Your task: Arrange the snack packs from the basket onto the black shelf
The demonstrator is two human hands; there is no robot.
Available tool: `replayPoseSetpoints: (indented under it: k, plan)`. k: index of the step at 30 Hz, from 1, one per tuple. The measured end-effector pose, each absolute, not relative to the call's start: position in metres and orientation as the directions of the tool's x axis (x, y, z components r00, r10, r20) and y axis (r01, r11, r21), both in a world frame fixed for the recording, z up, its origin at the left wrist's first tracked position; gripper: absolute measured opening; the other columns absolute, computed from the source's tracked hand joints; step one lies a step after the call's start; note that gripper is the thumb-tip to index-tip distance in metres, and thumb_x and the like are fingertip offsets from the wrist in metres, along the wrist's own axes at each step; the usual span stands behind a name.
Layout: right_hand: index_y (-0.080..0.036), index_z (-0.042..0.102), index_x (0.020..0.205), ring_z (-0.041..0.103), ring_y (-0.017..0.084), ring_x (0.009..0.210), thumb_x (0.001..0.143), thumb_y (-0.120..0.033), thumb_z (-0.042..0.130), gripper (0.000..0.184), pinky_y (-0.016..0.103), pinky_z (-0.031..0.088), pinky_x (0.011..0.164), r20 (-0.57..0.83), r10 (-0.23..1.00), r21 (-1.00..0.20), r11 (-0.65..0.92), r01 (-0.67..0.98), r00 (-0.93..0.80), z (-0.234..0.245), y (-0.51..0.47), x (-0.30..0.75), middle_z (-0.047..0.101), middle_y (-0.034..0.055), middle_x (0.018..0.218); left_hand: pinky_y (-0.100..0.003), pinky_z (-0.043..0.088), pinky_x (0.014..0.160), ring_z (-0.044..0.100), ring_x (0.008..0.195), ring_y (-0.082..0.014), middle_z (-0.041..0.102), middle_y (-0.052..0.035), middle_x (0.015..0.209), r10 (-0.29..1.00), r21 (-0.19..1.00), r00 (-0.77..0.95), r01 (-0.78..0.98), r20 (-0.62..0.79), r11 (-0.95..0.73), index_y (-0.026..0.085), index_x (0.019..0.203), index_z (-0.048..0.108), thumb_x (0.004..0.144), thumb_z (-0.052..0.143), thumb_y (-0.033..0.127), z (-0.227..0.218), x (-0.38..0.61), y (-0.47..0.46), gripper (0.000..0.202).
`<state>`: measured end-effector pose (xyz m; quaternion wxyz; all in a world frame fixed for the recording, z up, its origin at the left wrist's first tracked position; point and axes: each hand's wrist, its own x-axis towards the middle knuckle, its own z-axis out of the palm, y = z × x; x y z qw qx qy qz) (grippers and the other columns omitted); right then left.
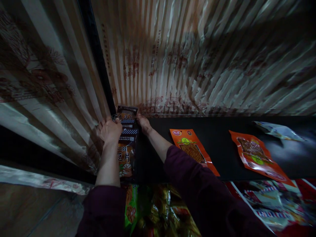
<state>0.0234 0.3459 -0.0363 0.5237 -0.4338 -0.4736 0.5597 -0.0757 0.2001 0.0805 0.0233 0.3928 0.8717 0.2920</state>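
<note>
A dark snack bag with white Chinese lettering and a checked band stands at the back left corner of a black shelf. My left hand is at its left edge, thumb on the bag and fingers bent beside the curtain. At the right edge my right hand grips the bag, its fingertips partly hidden. Directly in front lies a second dark bag of the same kind, overlapping the lower part of the first; my left forearm covers some of its left side.
On the black shelf, two orange snack packets and a silvery-blue packet lie to the right. Below are a green packet, gold wrappers and red-white packets. Pleated printed sheeting and a black post border the shelf.
</note>
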Motion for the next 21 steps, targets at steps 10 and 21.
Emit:
replayPoseSetpoints:
  k: [10,21]
  plan:
    - [-0.018,0.066,0.101,0.057,0.019,0.113,0.083,-0.044,0.053,0.033,0.035,0.039,0.102,-0.225,0.974,-0.920,-0.221,-0.323,-0.025,-0.016,0.290,0.050,0.065,0.0070,0.118,-0.053,0.039,0.096,0.050,0.120,-0.0370,0.055,-0.0211,0.130,0.675,0.644,-0.730,0.466,-0.108,0.607,0.013,0.137,0.042,0.091,0.026,0.043,0.056,-0.087,0.175,0.057]
    - [-0.021,0.064,0.108,0.056,0.021,0.113,0.076,-0.056,0.057,0.048,0.035,0.040,0.101,-0.192,0.975,-0.875,-0.221,-0.430,-0.112,-0.011,0.230,0.039,0.065,0.0033,0.117,-0.045,0.046,0.089,0.061,0.107,-0.0312,0.066,-0.0137,0.115,0.699,0.706,-0.709,0.446,-0.097,0.551,0.022,0.116,0.061,0.086,0.039,0.047,0.016,-0.113,0.180,0.045]
